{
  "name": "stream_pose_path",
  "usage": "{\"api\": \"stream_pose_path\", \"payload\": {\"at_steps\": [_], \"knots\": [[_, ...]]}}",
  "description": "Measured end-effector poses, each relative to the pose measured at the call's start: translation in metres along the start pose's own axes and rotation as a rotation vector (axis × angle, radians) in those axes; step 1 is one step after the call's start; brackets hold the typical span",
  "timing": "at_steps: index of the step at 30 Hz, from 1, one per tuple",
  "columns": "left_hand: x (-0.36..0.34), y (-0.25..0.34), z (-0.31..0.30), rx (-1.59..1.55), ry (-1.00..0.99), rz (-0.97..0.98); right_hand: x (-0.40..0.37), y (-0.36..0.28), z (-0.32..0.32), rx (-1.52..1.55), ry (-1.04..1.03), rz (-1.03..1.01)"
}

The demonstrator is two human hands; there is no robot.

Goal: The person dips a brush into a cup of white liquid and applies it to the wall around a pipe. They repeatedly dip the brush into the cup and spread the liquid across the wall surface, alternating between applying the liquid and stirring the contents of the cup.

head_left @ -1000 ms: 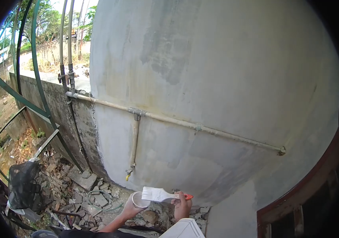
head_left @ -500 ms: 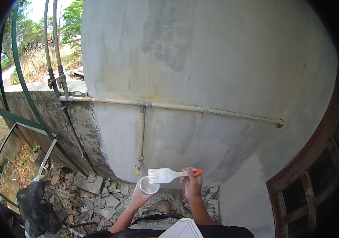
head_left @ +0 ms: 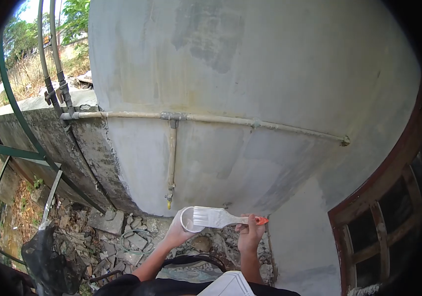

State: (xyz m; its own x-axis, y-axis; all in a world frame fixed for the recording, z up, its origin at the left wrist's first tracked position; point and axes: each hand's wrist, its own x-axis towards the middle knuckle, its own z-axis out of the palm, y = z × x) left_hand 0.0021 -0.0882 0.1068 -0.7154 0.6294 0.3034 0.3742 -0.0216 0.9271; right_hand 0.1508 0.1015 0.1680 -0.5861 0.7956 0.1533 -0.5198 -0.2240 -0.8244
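My left hand (head_left: 175,234) is wrapped round a white cup (head_left: 187,220), its mouth tipped toward me. Some whitish coating shows on the inner wall. In my right hand (head_left: 250,238) is a wide paintbrush (head_left: 216,217), gripped by its handle, which ends in an orange-red tip. The brush lies level, its white-coated bristles overlapping the right rim of the cup. Both hands are low in front of the grey-white wall (head_left: 290,74).
A pipe (head_left: 221,119) crosses the wall, with a branch ending in a small tap (head_left: 169,202). Broken rubble (head_left: 137,241) covers the ground. Green metal bars (head_left: 18,103) and a dark bag (head_left: 48,261) are at left, a wooden window frame (head_left: 383,232) at right.
The brush and right hand have shifted right and slightly down, the cup slightly right. The bristles now show more face-on at the cup's rim. The camera view has turned a little.
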Motion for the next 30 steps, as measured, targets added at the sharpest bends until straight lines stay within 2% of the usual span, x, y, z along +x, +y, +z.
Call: {"api": "stream_pose_path", "payload": {"at_steps": [4,12,20,23,30], "knots": [[-0.011,0.004,-0.015,-0.079,-0.032,-0.054,-0.013,0.008,0.024,0.021,0.049,0.047],[-0.041,-0.02,-0.045,-0.141,0.007,-0.105,-0.022,0.03,0.049,0.02,-0.08,0.099],[-0.044,0.0,-0.07,-0.329,0.08,-0.114,-0.031,0.055,0.094,-0.009,-0.108,0.134],[-0.048,-0.007,-0.072,-0.174,0.15,-0.085,-0.028,0.049,0.099,0.026,-0.165,0.102],[-0.041,0.002,-0.031,-0.179,0.168,-0.092,-0.008,0.019,0.062,-0.006,-0.225,0.056]]}}
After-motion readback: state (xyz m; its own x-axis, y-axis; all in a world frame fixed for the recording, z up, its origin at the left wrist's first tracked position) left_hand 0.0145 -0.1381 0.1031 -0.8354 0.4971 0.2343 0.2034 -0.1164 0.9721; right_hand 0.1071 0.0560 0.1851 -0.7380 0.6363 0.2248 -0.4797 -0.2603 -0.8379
